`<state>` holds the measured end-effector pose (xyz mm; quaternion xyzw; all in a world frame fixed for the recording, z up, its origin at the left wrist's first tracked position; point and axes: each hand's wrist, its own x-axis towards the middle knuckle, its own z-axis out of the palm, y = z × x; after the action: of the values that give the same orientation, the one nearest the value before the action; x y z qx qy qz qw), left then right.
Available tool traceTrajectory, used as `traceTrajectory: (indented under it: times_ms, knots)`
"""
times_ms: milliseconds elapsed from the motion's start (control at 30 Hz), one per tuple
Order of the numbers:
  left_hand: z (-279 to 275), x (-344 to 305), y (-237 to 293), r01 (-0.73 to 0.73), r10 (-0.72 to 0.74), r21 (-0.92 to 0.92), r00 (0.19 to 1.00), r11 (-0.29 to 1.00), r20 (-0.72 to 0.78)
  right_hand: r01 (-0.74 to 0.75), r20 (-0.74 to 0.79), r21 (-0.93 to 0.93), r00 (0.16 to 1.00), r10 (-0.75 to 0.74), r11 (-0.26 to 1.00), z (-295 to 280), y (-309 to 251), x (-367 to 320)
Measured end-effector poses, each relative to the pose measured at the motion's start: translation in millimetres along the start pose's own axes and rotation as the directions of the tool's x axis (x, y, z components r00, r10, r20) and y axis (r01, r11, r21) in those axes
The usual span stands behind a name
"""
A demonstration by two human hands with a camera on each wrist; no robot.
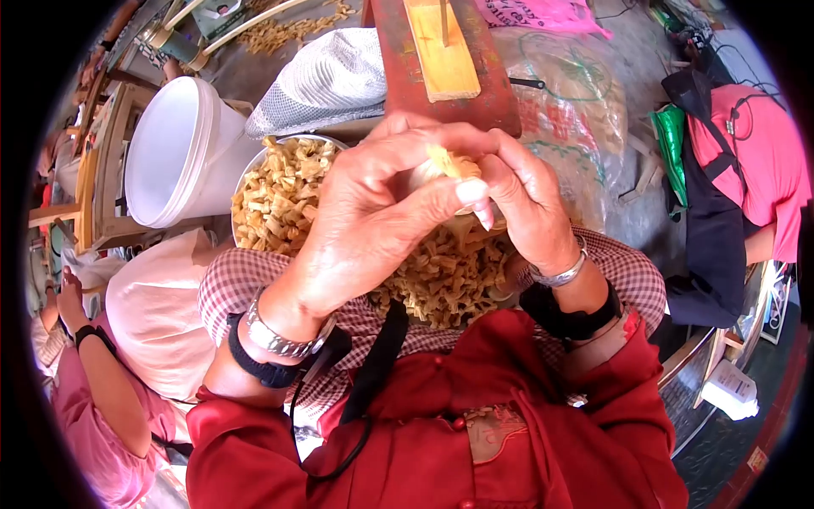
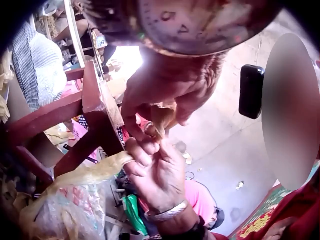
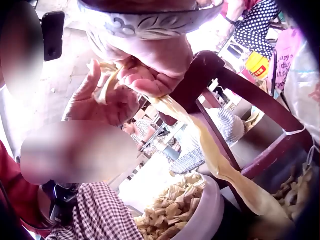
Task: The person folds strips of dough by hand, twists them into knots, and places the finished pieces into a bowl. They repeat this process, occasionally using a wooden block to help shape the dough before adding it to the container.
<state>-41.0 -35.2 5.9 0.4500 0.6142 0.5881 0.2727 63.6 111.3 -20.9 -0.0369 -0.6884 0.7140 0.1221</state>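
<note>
Head view, upper centre: bent fingers of the left hand (image 1: pixel 373 204) and right hand (image 1: pixel 534 204) pinch a pale-yellow, creased, ribbon-like strip (image 1: pixel 455 163) above heaped, crinkled tan knots (image 1: pixel 449 276).

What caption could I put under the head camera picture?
A left hand and right hand pinch a folded, pale-yellow strip over a heap of small, tan, crumpled pieces.

Your left hand (image 1: pixel 369 204) and your right hand (image 1: pixel 527 191) pinch a small yellow strip (image 1: pixel 455 164) between them. One pile of yellow bits (image 1: pixel 281 195) is to the left of your hands, and a second pile (image 1: pixel 445 276) is under them. A big white bucket (image 1: pixel 174 153) is on your left. Past your hands is a red bench (image 1: pixel 500 89) with a yellow board (image 1: pixel 445 72) on it.
</note>
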Motion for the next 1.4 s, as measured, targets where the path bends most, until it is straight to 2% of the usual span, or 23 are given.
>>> traceTrajectory:
  times_ms: [33,133,167,233,300,400,467,500,533,600,667,700,733,800,900,1000,1033,1133,1200,1333,1400]
  knots:
    - [-1.6,-0.4,-0.1,-0.042,0.041,0.064,0.999,0.997,0.020,0.003,-0.009,0.023,1.000,-0.003,1.000,1.7,0.8,0.4]
    - [11.9,1.3,-2.5,-0.033,0.018,-0.142,0.994,0.989,-0.105,-0.021,-0.009,-0.013,1.000,0.021,1.000,2.4,3.4,-0.6]
    - [8.0,-1.4,2.5,0.159,-0.164,-0.291,0.986,0.943,0.007,-0.026,-0.052,-0.002,0.998,0.026,1.000,3.9,2.9,-0.3]
    - [5.3,0.2,3.9,0.249,-0.242,-0.445,0.968,0.860,0.074,-0.036,-0.138,0.019,0.990,0.038,0.999,7.5,1.2,0.5]
    - [4.5,0.6,4.0,0.340,-0.303,-0.565,0.939,0.752,0.161,-0.051,-0.099,0.044,0.994,0.055,0.998,3.0,0.9,-1.2]
    - [-2.5,1.6,2.9,0.466,-0.305,-0.648,0.885,0.602,0.353,-0.073,0.010,0.070,0.997,0.072,0.995,-5.4,0.7,-5.6]
    - [0.7,-0.1,-0.4,0.488,-0.296,-0.687,0.873,0.538,0.388,-0.077,0.077,0.110,0.995,0.068,0.991,-7.9,4.3,-9.9]
    - [2.9,-1.1,-1.3,0.498,-0.312,-0.709,0.867,0.500,0.389,-0.046,0.065,0.220,0.997,0.032,0.975,-6.1,7.3,-11.7]
    - [5.0,-1.8,-1.6,0.505,-0.328,-0.730,0.861,0.461,0.389,-0.065,0.067,0.213,0.996,0.052,0.975,-7.7,7.2,-12.9]
    - [4.7,-1.1,1.7,0.485,-0.349,-0.733,0.870,0.477,0.349,-0.105,0.074,0.202,0.993,0.091,0.974,-16.0,6.0,-16.5]
    - [-4.9,0.1,-3.3,0.456,-0.325,-0.758,0.885,0.467,0.333,-0.085,-0.037,0.168,0.995,0.092,0.982,-30.3,16.0,-22.9]
    - [-11.8,0.4,-7.0,0.389,-0.284,-0.813,0.915,0.433,0.287,-0.096,-0.098,0.176,0.989,0.115,0.980,-39.7,16.7,-25.8]
    - [-20.0,1.8,-6.3,0.380,-0.302,-0.800,0.917,0.465,0.260,-0.108,-0.158,0.185,0.978,0.138,0.977,-46.4,17.5,-27.7]
    - [-19.9,0.5,-7.0,0.381,-0.304,-0.821,0.915,0.425,0.267,-0.176,-0.122,0.085,0.975,0.186,0.981,-48.8,19.7,-31.1]
    - [-18.3,3.7,-4.3,0.390,-0.350,-0.738,0.911,0.551,0.220,-0.201,-0.062,-0.096,0.979,0.196,0.975,-38.3,16.9,-29.4]
    - [-13.3,6.2,1.3,0.347,-0.372,-0.532,0.926,0.773,0.064,-0.206,-0.035,-0.191,0.979,0.203,0.960,-37.3,13.3,-26.0]
    - [-13.2,3.5,-1.7,0.407,-0.425,-0.407,0.904,0.818,0.048,-0.204,-0.033,-0.195,0.979,0.201,0.960,-35.4,12.1,-24.7]
    - [-5.0,5.1,0.5,0.431,-0.475,-0.276,0.872,0.859,-0.118,-0.247,0.014,-0.192,0.967,0.254,0.950,-31.2,6.3,-20.7]
    - [-7.0,6.2,2.6,0.462,-0.504,-0.258,0.854,0.848,-0.128,-0.283,0.058,-0.210,0.952,0.301,0.936,-26.7,3.0,-18.7]
    - [-7.4,6.3,0.2,0.426,-0.460,-0.230,0.880,0.875,-0.119,-0.288,0.049,-0.068,0.955,0.292,0.955,-7.9,-5.4,-13.6]
    - [-5.5,7.5,-2.5,0.383,-0.405,-0.171,0.905,0.908,-0.126,-0.372,0.101,-0.151,0.916,0.389,0.916,-10.4,-14.6,-10.0]
